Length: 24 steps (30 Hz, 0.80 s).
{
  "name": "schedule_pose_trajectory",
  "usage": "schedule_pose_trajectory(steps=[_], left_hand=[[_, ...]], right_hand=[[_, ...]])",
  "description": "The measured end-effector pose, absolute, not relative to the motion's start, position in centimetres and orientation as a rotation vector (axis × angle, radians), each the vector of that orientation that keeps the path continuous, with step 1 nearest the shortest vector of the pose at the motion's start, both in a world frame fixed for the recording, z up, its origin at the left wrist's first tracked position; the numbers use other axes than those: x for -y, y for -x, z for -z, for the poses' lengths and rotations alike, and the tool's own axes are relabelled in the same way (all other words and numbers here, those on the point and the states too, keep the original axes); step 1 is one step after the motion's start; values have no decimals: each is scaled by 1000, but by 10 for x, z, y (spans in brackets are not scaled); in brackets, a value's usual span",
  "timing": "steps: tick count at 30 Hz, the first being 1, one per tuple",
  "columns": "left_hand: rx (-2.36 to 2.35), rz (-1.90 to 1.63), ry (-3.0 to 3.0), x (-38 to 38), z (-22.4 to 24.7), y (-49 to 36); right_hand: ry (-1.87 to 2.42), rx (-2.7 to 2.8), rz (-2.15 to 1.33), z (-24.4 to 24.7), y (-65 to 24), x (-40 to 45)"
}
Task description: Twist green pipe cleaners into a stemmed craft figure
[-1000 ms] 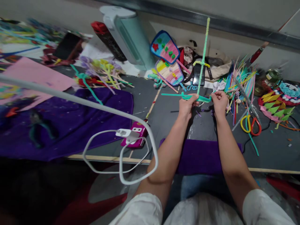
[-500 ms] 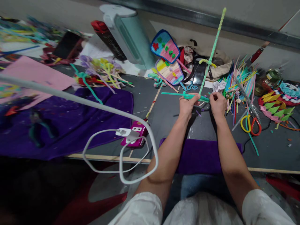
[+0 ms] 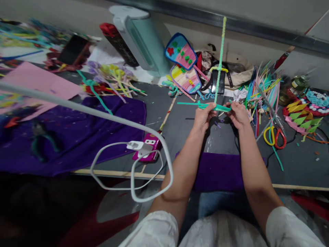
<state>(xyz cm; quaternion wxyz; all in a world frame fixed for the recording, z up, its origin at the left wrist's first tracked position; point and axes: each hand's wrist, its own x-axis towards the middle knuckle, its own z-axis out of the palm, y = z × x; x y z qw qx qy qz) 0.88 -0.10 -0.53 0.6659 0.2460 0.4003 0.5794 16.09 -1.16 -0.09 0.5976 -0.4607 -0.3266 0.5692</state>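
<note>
A green pipe-cleaner piece (image 3: pixel 219 107) lies level between both hands above the grey table. My left hand (image 3: pixel 204 116) pinches its left part with thumb and fingers, and a straight green strand juts out to the left. My right hand (image 3: pixel 238 114) has its fingers closed on the right end. From the middle rises a long twisted stem (image 3: pixel 221 51), green low down and yellow-green at the top, nearly upright. A short yellow crosspiece (image 3: pixel 215 69) is wrapped around it partway up.
Scissors (image 3: pixel 275 137) and a pipe-cleaner bundle (image 3: pixel 266 89) are at the right. Two colourful fan shapes (image 3: pixel 183 51) and a kettle (image 3: pixel 146 41) stand behind. Left are a purple cloth (image 3: pixel 123 113), pliers (image 3: pixel 45 139) and a white cable (image 3: pixel 169 161) crossing in front.
The stem has swung left at its top and is now more upright, with the yellow crosspiece level. My right hand has turned slightly, and its fingers show more.
</note>
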Motion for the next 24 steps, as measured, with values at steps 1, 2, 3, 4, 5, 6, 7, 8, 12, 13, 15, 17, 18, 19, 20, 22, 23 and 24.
schedule_pose_trajectory(steps=[1,2,3,4,5,6,7,8,12,13,15,17,18,19,20,22,23,24], left_hand=[[-905,-1307,-550,1,5,-9],[-909,-1308,-546,1,5,-9],[-914,-1313,-544,1,5,-9],[-917,-1317,-546,1,5,-10],[-920,-1323,-550,1,6,-10],[-922,-1331,-555,1,6,-10],[-924,-1341,-562,2,6,-10],[-926,-1351,-568,2,6,-11],[-940,-1392,-600,2,5,-12],[-948,-1395,-609,2,5,-12],[-968,-1397,-622,3,5,-13],[-980,-1392,-629,3,4,-14],[-982,-1390,-629,3,4,-14],[-981,-1388,-629,3,4,-14],[-977,-1387,-628,4,4,-14],[-960,-1389,-627,4,4,-14],[-951,-1391,-623,4,4,-13],[-943,-1391,-619,4,3,-13]], right_hand=[[1076,760,-1292,2,-160,11],[1087,774,-1246,2,-159,10],[1098,802,-1186,3,-159,10],[1104,842,-1116,4,-158,10],[1108,893,-1041,4,-158,10],[1114,954,-963,4,-157,11],[1129,1023,-884,3,-157,12],[1155,1096,-808,2,-157,14],[1307,1357,-548,-4,-155,21],[1328,1400,-497,-5,-155,22],[1346,1455,-414,-5,-154,23],[1356,1474,-361,-5,-154,22],[1361,1472,-345,-4,-154,22],[1364,1462,-335,-3,-154,21],[1365,1446,-334,-3,-155,21],[1356,1400,-355,-1,-156,19],[1347,1369,-379,-1,-157,18],[1334,1335,-412,0,-158,16]])
